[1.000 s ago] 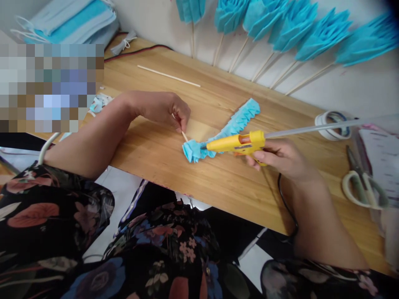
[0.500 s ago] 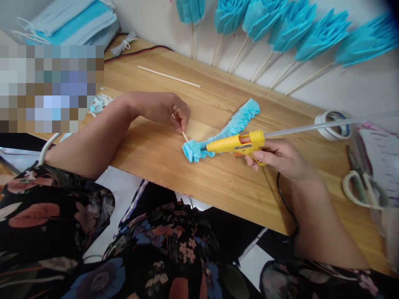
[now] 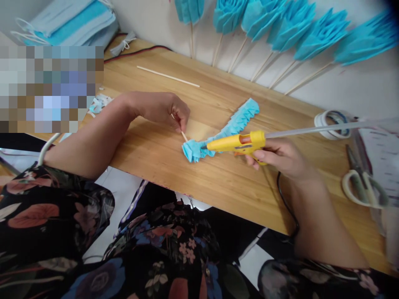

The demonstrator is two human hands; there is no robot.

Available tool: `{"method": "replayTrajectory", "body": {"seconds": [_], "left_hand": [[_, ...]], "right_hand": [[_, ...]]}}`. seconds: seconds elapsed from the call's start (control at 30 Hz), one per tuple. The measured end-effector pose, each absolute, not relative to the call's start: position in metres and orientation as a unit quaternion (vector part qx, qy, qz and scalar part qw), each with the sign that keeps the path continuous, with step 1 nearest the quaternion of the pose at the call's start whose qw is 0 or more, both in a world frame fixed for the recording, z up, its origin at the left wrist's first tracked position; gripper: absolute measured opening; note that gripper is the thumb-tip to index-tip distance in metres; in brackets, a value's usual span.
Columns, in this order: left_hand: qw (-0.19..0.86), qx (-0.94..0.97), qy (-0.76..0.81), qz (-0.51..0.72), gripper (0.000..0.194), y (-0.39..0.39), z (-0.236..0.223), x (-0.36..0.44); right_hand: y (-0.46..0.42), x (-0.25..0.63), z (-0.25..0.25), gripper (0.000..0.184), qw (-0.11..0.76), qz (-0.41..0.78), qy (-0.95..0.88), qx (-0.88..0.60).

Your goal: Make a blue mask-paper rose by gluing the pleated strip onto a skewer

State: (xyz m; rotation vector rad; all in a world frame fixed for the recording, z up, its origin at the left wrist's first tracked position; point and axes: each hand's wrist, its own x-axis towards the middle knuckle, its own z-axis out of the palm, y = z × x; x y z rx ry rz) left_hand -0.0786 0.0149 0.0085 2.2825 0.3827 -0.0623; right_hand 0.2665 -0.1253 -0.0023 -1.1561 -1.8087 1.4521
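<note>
My left hand pinches a thin wooden stick near its lower end. The stick's tip goes into the rolled end of a pleated light-blue strip, which stretches away to the upper right on the wooden table. In my right hand is a yellow hot glue gun, pointing left, with a long clear glue stick coming out of its back. The gun's nozzle is at the strip beside the rolled end; whether it touches cannot be made out.
Several blue fabric flowers on sticks lean against the wall. A loose stick lies behind my left hand. Face masks are piled at the back left. Tape rolls and scissors lie at the right. The gun's black cord hangs down.
Both hands, the glue gun and the blue strip stay almost still. Only a very slight shift of the whole view shows.
</note>
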Motion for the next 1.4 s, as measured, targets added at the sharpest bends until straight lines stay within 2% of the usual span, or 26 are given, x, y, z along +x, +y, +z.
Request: {"method": "replayTrajectory", "body": {"seconds": [0.13,0.33,0.63,0.73,0.87,1.2,1.4], "left_hand": [[0.401,0.904,0.148,-0.023,0.042,0.016,0.007,-0.079],[0.401,0.904,0.15,-0.025,0.042,0.016,0.008,-0.079],[0.412,0.897,0.158,-0.022,0.037,0.016,0.006,-0.079],[0.416,0.893,0.171,-0.02,0.041,0.016,0.005,-0.079],[0.414,0.893,0.175,-0.017,0.035,0.015,0.006,-0.078],[0.42,0.89,0.175,-0.02,0.031,0.015,0.007,-0.078],[0.421,0.888,0.184,-0.024,0.031,0.014,0.007,-0.078]], "right_hand": [[-0.125,0.27,0.001,0.027,0.263,0.544,-0.666,-0.437],[-0.13,0.281,0.0,0.024,0.344,0.538,-0.632,-0.439],[-0.124,0.27,-0.001,0.026,0.259,0.545,-0.677,-0.421],[-0.126,0.279,-0.001,0.025,0.277,0.54,-0.673,-0.423],[-0.129,0.285,-0.002,0.024,0.327,0.544,-0.654,-0.412],[-0.123,0.271,-0.003,0.028,0.243,0.53,-0.69,-0.428],[-0.129,0.283,-0.001,0.025,0.304,0.533,-0.661,-0.432]]}}
